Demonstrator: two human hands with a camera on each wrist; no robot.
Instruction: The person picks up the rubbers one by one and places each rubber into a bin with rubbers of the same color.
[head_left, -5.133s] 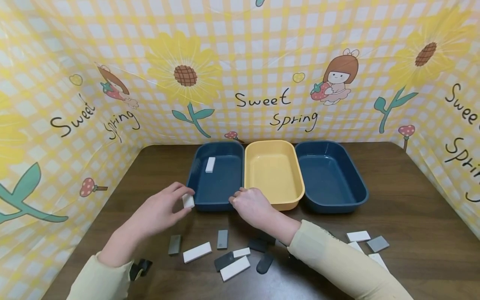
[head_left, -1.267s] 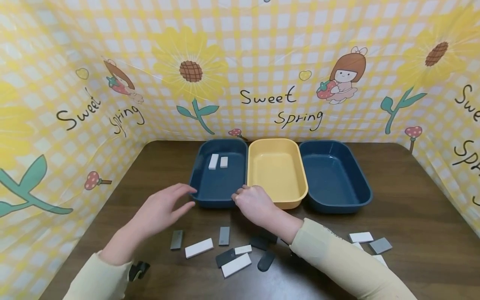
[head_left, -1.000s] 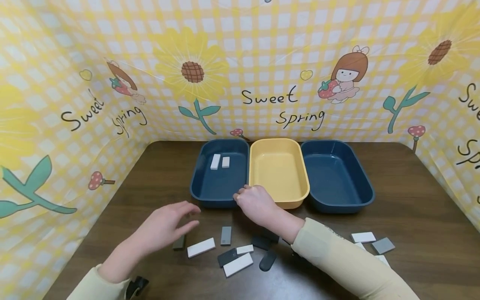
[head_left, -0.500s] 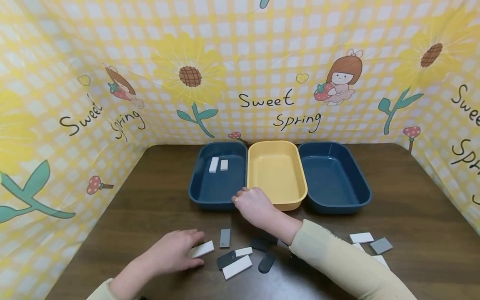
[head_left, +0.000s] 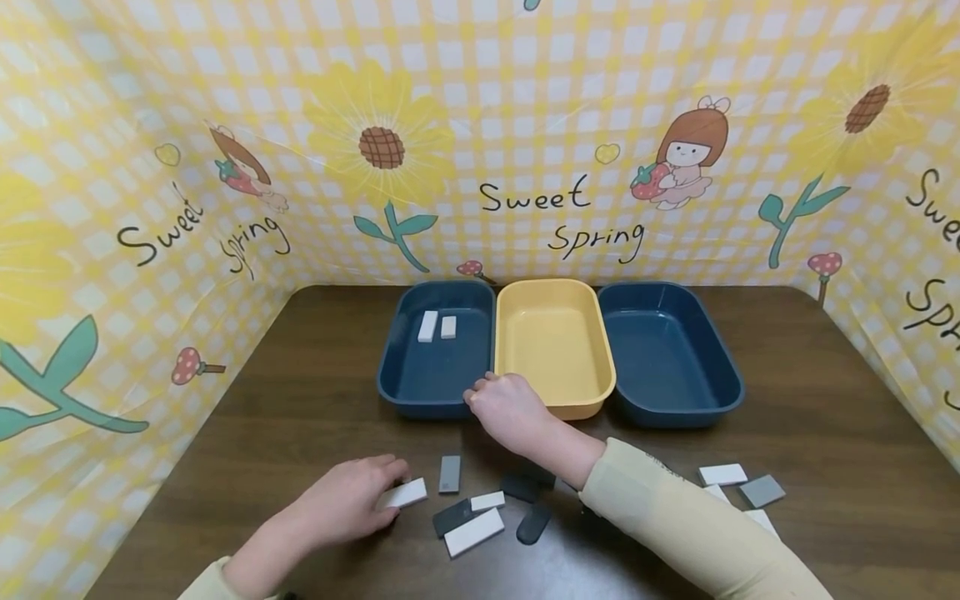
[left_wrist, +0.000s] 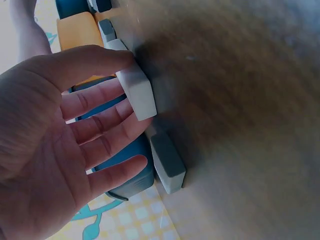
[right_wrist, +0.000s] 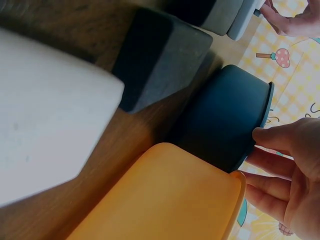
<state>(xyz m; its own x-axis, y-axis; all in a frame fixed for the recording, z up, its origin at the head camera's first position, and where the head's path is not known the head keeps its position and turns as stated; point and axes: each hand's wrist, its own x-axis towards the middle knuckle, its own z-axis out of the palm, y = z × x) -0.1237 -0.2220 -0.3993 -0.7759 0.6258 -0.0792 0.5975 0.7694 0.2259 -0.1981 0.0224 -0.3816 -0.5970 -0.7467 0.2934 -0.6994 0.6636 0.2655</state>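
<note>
In the head view my left hand is low over the table at the left. Its thumb and fingers pinch a white rectangular block; the left wrist view shows the same white block between thumb and fingertips. My right hand grips the front rim of the left blue tray near its right corner. In the right wrist view, the thumb presses the outside of that blue tray with fingers behind the rim. Two white blocks lie inside this tray.
A yellow tray and another blue tray stand to the right. Grey, white and black blocks lie in front of the trays. More white and grey blocks lie at the right, partly behind the right sleeve.
A second white block was put into the left blue tray and released. My left hand then came down and back to another white block, now pinched. The right hand stays on the rim.
</note>
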